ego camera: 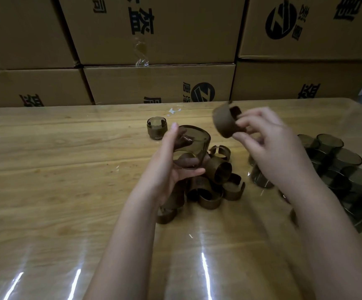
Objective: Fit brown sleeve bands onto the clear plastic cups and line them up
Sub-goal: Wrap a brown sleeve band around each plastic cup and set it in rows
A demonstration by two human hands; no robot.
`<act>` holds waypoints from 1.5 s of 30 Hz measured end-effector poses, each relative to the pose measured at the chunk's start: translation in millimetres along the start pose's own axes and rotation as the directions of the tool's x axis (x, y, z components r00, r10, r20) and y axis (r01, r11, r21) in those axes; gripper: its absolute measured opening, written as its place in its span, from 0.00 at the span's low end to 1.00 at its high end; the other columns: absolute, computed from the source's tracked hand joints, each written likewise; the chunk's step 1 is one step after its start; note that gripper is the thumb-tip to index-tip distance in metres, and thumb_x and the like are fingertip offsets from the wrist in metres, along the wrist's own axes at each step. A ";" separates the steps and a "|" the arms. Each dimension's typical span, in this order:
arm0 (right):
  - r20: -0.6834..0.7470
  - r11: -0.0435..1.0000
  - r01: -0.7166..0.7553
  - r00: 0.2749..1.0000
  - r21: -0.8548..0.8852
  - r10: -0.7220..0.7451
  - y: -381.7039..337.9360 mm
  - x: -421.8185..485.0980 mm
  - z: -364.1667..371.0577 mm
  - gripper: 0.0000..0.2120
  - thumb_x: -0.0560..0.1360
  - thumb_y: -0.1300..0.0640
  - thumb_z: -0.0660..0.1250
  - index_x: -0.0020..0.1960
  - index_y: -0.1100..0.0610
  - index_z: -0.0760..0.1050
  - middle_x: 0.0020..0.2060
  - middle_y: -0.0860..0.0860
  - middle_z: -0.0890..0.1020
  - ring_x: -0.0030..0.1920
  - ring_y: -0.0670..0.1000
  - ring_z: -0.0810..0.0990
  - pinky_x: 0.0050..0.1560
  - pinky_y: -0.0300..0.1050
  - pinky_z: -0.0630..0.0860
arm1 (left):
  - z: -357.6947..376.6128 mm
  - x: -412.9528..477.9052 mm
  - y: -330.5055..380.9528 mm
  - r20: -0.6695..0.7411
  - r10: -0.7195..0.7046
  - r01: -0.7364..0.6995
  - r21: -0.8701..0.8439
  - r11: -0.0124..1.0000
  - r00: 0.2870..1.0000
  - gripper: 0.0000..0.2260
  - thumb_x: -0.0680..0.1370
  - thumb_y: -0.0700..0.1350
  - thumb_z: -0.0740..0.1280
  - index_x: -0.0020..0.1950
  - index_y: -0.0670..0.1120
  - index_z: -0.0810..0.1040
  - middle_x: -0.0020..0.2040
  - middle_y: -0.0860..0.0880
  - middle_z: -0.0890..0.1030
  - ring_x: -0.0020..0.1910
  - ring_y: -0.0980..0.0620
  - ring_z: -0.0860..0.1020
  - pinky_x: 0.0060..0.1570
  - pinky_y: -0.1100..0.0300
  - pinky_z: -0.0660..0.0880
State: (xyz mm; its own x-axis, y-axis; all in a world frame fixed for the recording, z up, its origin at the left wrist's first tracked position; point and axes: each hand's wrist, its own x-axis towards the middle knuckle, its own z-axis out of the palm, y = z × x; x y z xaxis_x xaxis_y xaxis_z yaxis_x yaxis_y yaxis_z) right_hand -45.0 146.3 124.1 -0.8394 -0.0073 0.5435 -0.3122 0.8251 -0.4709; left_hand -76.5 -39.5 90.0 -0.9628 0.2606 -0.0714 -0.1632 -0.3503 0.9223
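Brown sleeve band [225, 123] sits up in the air, pinched at its near edge by the right hand [268, 146]; the fingers [241, 121] close on the band's rim from the right, so the band juts out to their left, its open side turned toward the camera; it is blurred, so I cannot tell how the split in it lies. Lower and to the left, the left hand [171, 163] grips a clear cup [192, 145], smoky in tint and tilted with its mouth facing up and away; one digit stands against the cup's left wall and the others curl under its base. Band and cup are near each other but apart. Directly under both hands a heap of bands [215, 185] lies jumbled on the table [56, 169], which is pale wood under a glossy clear sheet; bare cups [346, 169] crowd the table's right side, some half hidden by the right forearm. One banded cup [157, 131] stands upright farther back, just left of the held cup; cardboard boxes [154, 40] are stacked behind the table.
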 end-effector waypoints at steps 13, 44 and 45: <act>0.196 0.928 0.304 0.945 -0.216 -0.264 -26.4 -9.3 0.2 0.12 0.73 0.53 0.61 0.51 0.53 0.80 0.65 0.54 0.72 0.56 0.53 0.76 0.40 0.60 0.79 | 3.6 1.9 -2.5 -0.083 0.060 -0.040 0.227 0.973 0.995 0.34 0.59 0.74 0.66 0.58 0.55 0.77 0.57 0.50 0.79 0.50 0.48 0.81 0.39 0.55 0.81; 0.222 0.768 -0.337 0.941 0.545 0.255 -43.4 -10.4 18.2 0.31 0.67 0.29 0.52 0.59 0.45 0.78 0.48 0.40 0.83 0.52 0.38 0.79 0.54 0.36 0.73 | 22.1 -1.7 -23.5 -0.053 0.553 -0.493 0.391 0.777 0.831 0.28 0.67 0.75 0.59 0.59 0.58 0.74 0.60 0.43 0.77 0.58 0.39 0.77 0.49 0.32 0.76; 0.205 0.764 -0.334 0.942 0.552 0.264 -43.7 -10.5 19.4 0.31 0.68 0.30 0.52 0.58 0.46 0.78 0.48 0.41 0.83 0.52 0.38 0.79 0.53 0.36 0.73 | 22.7 -1.8 -24.3 -0.059 0.573 -0.508 0.396 0.765 0.818 0.26 0.69 0.73 0.59 0.59 0.58 0.74 0.60 0.42 0.77 0.58 0.39 0.77 0.50 0.32 0.75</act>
State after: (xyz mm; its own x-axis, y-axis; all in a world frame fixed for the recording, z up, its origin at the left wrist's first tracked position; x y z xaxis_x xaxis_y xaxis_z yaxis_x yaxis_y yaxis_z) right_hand -31.2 99.4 125.4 -0.9648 0.0954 0.2452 -0.2033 0.3211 -0.9249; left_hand -65.9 -11.1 76.3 -0.8933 -0.0404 0.4476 0.4492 -0.0444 0.8923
